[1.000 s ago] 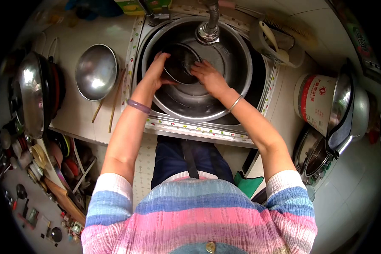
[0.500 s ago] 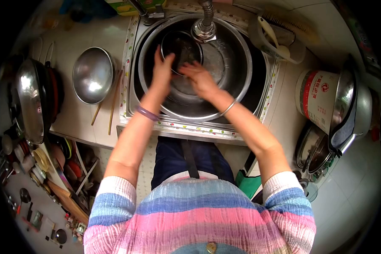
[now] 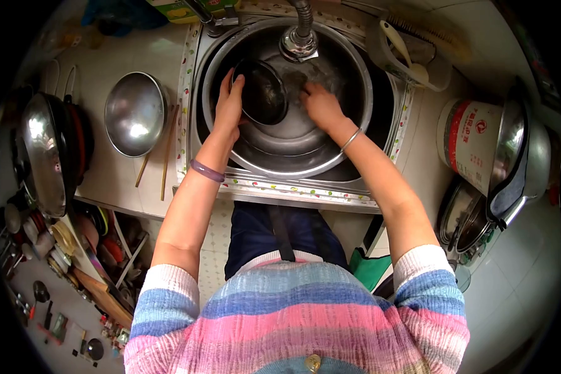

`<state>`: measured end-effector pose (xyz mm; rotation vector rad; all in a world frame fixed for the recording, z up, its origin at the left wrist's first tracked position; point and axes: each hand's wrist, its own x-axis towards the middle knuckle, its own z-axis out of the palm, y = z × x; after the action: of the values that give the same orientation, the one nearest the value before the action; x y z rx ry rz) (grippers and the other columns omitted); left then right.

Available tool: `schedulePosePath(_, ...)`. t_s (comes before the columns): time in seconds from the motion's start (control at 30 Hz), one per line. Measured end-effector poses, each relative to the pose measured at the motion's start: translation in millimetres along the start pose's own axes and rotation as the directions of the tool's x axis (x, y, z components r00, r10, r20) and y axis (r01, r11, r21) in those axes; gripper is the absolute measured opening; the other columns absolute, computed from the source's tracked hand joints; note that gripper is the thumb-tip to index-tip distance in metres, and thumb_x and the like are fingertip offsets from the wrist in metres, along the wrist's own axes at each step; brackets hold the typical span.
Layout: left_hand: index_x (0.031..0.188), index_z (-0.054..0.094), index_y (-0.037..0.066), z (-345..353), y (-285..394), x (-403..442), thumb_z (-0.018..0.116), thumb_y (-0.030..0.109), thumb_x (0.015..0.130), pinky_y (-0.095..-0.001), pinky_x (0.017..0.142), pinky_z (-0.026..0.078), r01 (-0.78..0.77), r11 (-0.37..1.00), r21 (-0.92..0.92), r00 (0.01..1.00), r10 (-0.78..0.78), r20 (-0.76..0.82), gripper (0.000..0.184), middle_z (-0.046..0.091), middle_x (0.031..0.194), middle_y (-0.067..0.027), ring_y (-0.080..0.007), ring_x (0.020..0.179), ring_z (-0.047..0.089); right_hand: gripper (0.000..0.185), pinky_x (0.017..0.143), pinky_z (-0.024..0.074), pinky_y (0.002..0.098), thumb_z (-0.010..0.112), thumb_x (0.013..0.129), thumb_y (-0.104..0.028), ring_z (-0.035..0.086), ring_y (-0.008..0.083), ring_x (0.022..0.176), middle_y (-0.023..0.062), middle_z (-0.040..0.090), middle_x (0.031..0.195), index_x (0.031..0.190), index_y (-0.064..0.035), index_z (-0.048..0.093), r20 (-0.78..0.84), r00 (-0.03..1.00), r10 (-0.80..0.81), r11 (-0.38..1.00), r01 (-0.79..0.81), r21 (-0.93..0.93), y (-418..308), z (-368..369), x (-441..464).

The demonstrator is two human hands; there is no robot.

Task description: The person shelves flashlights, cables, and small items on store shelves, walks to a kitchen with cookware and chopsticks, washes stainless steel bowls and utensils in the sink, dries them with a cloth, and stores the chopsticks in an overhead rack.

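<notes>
A large metal basin (image 3: 363,124) sits in the sink with water in its bottom. Inside it, my left hand (image 3: 229,109) grips a dark round bowl (image 3: 265,93) by its left rim, and the bowl leans to one side. My right hand (image 3: 323,107) is down in the basin to the right of the bowl, apart from it. Its fingers are bent and partly hidden by the water, near a blurred brownish patch; I cannot make out what they hold, if anything. A flexible metal faucet (image 3: 299,42) hangs over the far side of the basin.
On the left counter lie a metal bowl (image 3: 136,114) and a pair of chopsticks (image 3: 168,153). A plastic container (image 3: 439,76) with a pale spoon (image 3: 396,40) stands at the back right. Farther right are a white-and-red bucket (image 3: 474,134) and pots. Pans (image 3: 45,156) lean at far left.
My hands have moved apart: the right has gone to the right, away from the bowl. The bowl is now tilted in my left hand, and the water beside it is stirred.
</notes>
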<state>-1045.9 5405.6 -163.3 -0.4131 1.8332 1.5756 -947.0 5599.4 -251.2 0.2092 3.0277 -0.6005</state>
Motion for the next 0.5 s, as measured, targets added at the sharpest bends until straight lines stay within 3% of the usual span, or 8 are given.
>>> schedulePosePath(0.07, 0.137, 0.033, 0.017, 2, 1, -5, 0.048, 0.045, 0.088, -0.0314, 0.078, 0.046, 0.024, 0.999, -0.036, 1.0, -0.024, 0.001, 0.058, 0.042, 0.132, -0.0118, -0.0205, 0.114, 0.046, 0.024, 0.08, 0.0452, 0.0431, 0.054, 0.079, -0.016, 0.057, 0.0359, 0.091, 0.0156, 0.061, 0.093, 0.098, -0.0019, 0.059, 0.181, 0.968, 0.175, 0.948, -0.215, 0.236, -6, 3, 3)
schedulePosePath(0.1, 0.136, 0.034, 0.016, 3, 1, -6, 0.048, 0.046, 0.089, -0.0313, 0.081, 0.045, 0.034, 0.998, -0.053, 0.999, -0.034, 0.002, 0.058, 0.041, 0.132, -0.0118, -0.0204, 0.115, 0.045, 0.027, 0.074, 0.0484, 0.041, 0.059, 0.077, -0.016, 0.061, 0.0339, 0.079, 0.0154, 0.063, 0.084, 0.099, 0.0001, 0.059, 0.048, 0.932, 0.359, 0.847, -0.347, 0.402, -7, 15, 8)
schedulePosePath(0.2, 0.136, 0.033, 0.012, 5, -20, 1, 0.046, 0.044, 0.091, -0.0297, 0.093, 0.036, -0.018, 0.995, -0.103, 0.999, 0.022, 0.031, 0.057, 0.041, 0.133, -0.0122, -0.0201, 0.119, 0.041, 0.024, 0.07, 0.0498, 0.0324, 0.059, 0.081, -0.01, 0.064, 0.0253, 0.079, 0.0148, 0.064, 0.089, 0.101, 0.0036, 0.056, 0.145, 0.891, 0.43, 0.454, -0.352, 0.818, -43, 31, 27)
schedulePosePath(0.23, 0.136, 0.033, 0.009, 10, -16, -8, 0.045, 0.043, 0.092, -0.0279, 0.099, 0.03, 0.011, 0.99, -0.14, 0.999, -0.005, 0.043, 0.057, 0.04, 0.134, -0.0119, -0.0204, 0.122, 0.038, 0.025, 0.07, 0.0496, 0.0306, 0.059, 0.081, -0.01, 0.064, 0.0231, 0.079, 0.0147, 0.064, 0.09, 0.102, 0.0041, 0.056, 0.101, 0.888, 0.449, 0.447, -0.321, 0.835, -55, 37, 32)
schedulePosePath(0.3, 0.136, 0.034, 0.009, 11, -24, -7, 0.045, 0.043, 0.091, -0.0282, 0.098, 0.031, -0.011, 0.995, -0.099, 0.999, 0.014, 0.037, 0.057, 0.04, 0.134, -0.0116, -0.0205, 0.123, 0.037, 0.028, 0.069, 0.0491, 0.0269, 0.06, 0.081, -0.009, 0.063, 0.0187, 0.08, 0.0146, 0.063, 0.091, 0.104, 0.0052, 0.055, 0.01, 0.877, 0.48, 0.434, -0.248, 0.866, -74, 43, 47)
schedulePosePath(0.4, 0.135, 0.035, 0.007, 6, -29, -4, 0.045, 0.046, 0.091, -0.0286, 0.095, 0.034, 0.009, 0.998, -0.069, 0.999, -0.007, 0.033, 0.059, 0.043, 0.13, -0.0108, -0.0214, 0.121, 0.037, 0.03, 0.07, 0.0488, 0.026, 0.061, 0.08, -0.009, 0.062, 0.0175, 0.079, 0.0135, 0.063, 0.094, 0.106, 0.0046, 0.055, 0.142, 0.871, 0.469, 0.195, -0.26, 0.946, -106, 19, 49)
schedulePosePath(0.43, 0.135, 0.035, 0.007, 5, -19, -7, 0.044, 0.047, 0.091, -0.0287, 0.094, 0.035, 0.052, 0.996, -0.078, 0.998, -0.049, 0.041, 0.06, 0.044, 0.129, -0.0108, -0.0215, 0.12, 0.038, 0.026, 0.069, 0.0478, 0.0248, 0.06, 0.081, -0.009, 0.06, 0.0149, 0.075, 0.0111, 0.062, 0.092, 0.104, 0.0042, 0.057, 0.15, 0.899, 0.411, 0.127, -0.219, 0.967, -114, 19, 47)
schedulePosePath(0.5, 0.134, 0.035, 0.006, -2, -14, -2, 0.044, 0.048, 0.09, -0.029, 0.091, 0.037, 0.078, 0.989, -0.128, 0.993, -0.065, 0.101, 0.062, 0.046, 0.125, -0.0104, -0.0218, 0.118, 0.04, 0.024, 0.068, 0.0458, 0.024, 0.061, 0.081, -0.011, 0.057, 0.0119, 0.076, 0.0071, 0.062, 0.088, 0.1, 0.0036, 0.058, 0.256, 0.947, 0.195, 0.185, -0.291, 0.939, -118, 11, 29)
